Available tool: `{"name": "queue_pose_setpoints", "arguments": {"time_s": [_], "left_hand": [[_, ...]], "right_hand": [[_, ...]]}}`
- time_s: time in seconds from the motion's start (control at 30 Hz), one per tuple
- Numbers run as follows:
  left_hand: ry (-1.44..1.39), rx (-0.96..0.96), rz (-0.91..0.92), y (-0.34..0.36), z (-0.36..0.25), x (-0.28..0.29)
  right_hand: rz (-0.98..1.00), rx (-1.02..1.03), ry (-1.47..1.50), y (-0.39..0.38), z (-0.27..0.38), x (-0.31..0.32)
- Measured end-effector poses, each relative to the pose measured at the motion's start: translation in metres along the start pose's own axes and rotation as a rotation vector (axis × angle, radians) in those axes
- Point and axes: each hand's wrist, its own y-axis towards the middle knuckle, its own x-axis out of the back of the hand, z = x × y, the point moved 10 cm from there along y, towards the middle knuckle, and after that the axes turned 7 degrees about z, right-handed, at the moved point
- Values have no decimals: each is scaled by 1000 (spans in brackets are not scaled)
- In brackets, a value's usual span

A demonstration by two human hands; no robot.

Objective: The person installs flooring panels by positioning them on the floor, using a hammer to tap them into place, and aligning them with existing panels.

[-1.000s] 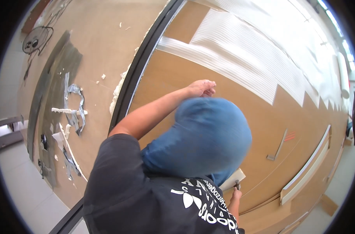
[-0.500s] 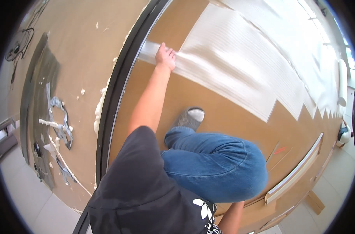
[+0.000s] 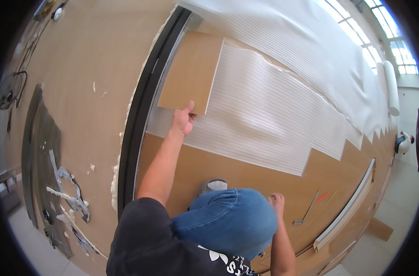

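Note:
A short wood-look floor plank (image 3: 192, 71) lies at a slant over the white ribbed underlay (image 3: 260, 106), close to the black frame rail (image 3: 143, 92). My left hand (image 3: 183, 121) grips its near end, the thumb on top and the fingers curled beneath the edge. Between that end and the laid wood-look flooring (image 3: 228, 158), a strip of underlay shows. Beside my bent knee, my right hand (image 3: 277, 202) has loosely curled, parted fingers with nothing visible in them. The knee hides part of that hand.
A metal square (image 3: 306, 211) and a red marking tool (image 3: 322, 198) lie on the flooring at right. Long trim strips (image 3: 345, 207) stretch beyond them. Torn tape (image 3: 69, 188) and foam scraps litter the brown surface left of the rail. Another person (image 3: 404, 143) crouches far right.
My left hand has gone from the exposed underlay strip to the plank's near end and taken hold of it. My right hand has come up beside the knee, and the view has shifted.

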Motion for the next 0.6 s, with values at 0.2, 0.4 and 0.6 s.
{"name": "queue_pose_setpoints", "arguments": {"time_s": [0.2, 0.4, 0.6], "left_hand": [[-11, 56, 133, -32, 13, -37], [-71, -100, 305, 126, -41, -206], [-10, -89, 253, 335, -95, -293]], "right_hand": [[114, 16, 15, 71, 40, -3], [220, -95, 68, 92, 8, -44], [287, -46, 27, 98, 23, -59]]}}
